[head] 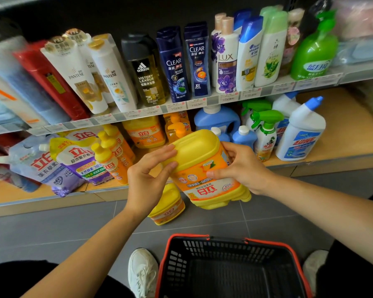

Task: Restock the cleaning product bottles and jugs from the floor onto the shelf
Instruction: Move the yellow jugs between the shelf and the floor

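A large yellow detergent jug (205, 168) hangs upside down in the air in front of the bottom shelf (323, 147). My left hand (148, 179) holds its left side, fingers curled onto the upper edge. My right hand (240, 168) grips its right side, thumb across the orange label. A second yellow jug (168, 208) stands on the grey floor just below, partly hidden by my left wrist and the held jug. Similar yellow jugs (145, 131) stand at the back of the bottom shelf.
A black basket with a red rim (228, 269) sits on the floor between my white shoes. The bottom shelf holds detergent pouches (73, 160), small yellow bottles (110, 153), blue jugs (216, 120), a spray bottle (266, 136) and a white toilet cleaner (302, 134). Shampoo bottles (177, 65) fill the shelf above.
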Action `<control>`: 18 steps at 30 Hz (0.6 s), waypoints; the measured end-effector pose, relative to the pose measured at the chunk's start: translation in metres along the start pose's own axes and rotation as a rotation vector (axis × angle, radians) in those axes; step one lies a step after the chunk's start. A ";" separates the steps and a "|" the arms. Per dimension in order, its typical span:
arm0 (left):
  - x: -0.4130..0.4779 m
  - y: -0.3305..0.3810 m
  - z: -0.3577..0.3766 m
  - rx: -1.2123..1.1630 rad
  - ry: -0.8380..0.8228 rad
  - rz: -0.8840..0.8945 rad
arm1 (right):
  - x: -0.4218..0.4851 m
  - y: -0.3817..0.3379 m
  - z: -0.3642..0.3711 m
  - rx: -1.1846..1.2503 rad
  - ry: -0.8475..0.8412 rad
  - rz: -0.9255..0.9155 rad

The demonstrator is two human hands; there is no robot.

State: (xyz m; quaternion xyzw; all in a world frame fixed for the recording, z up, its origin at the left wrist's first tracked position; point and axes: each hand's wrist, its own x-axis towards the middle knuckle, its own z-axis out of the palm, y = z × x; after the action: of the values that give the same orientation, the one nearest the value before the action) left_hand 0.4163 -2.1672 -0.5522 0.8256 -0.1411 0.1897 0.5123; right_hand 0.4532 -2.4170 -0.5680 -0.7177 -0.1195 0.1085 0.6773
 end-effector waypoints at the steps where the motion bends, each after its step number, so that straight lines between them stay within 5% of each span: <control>1: 0.000 -0.003 -0.001 0.021 0.014 0.001 | 0.001 0.000 -0.001 0.029 0.002 0.009; 6: 0.003 -0.015 -0.002 0.063 -0.003 -0.215 | 0.005 0.001 -0.003 0.170 0.030 0.046; 11: -0.007 -0.027 0.011 -0.164 -0.271 -0.708 | 0.008 -0.006 -0.008 0.288 0.062 0.043; 15: -0.018 -0.038 0.015 -0.243 -0.543 -0.832 | 0.006 -0.014 -0.009 0.354 0.083 0.029; 18: -0.025 -0.043 0.019 -0.391 -0.574 -0.916 | 0.007 -0.018 -0.009 0.385 0.088 0.012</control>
State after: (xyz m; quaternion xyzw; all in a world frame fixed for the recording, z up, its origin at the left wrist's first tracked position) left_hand 0.4157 -2.1644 -0.6051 0.7108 0.0651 -0.3131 0.6265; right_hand 0.4620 -2.4222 -0.5497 -0.5799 -0.0625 0.1022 0.8058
